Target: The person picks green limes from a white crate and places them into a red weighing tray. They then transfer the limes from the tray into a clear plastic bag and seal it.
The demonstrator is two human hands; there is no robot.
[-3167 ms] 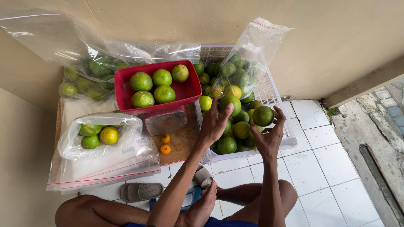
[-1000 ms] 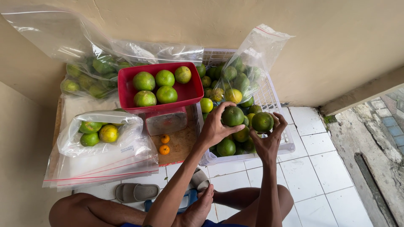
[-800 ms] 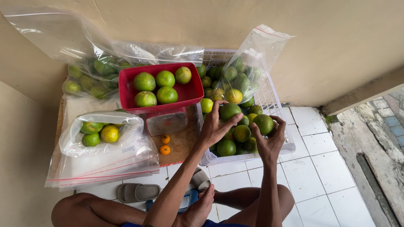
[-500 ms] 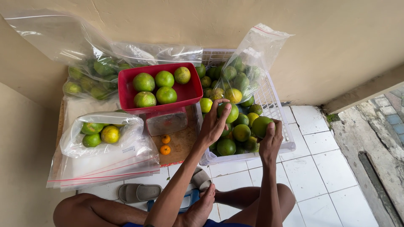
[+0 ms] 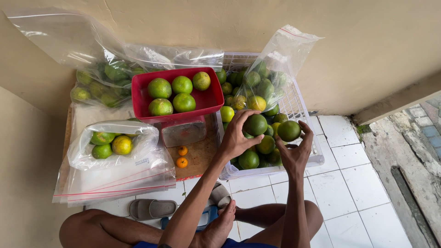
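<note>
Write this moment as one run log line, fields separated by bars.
left hand: holds green orange | right hand: holds green orange | both above white crate

A red tub point(image 5: 209, 98) hides most of the scale point(image 5: 183, 132) beneath it, its dial a blur. The left hand point(image 5: 239, 138) covers fruit in the white basket point(image 5: 301, 108); the picture's lower edge cuts off the seated person's knees

Left hand point(image 5: 236, 138) and right hand point(image 5: 294, 154) each around a green orange point(image 5: 255, 124) point(image 5: 289, 131) above white basket point(image 5: 301, 108).
</note>
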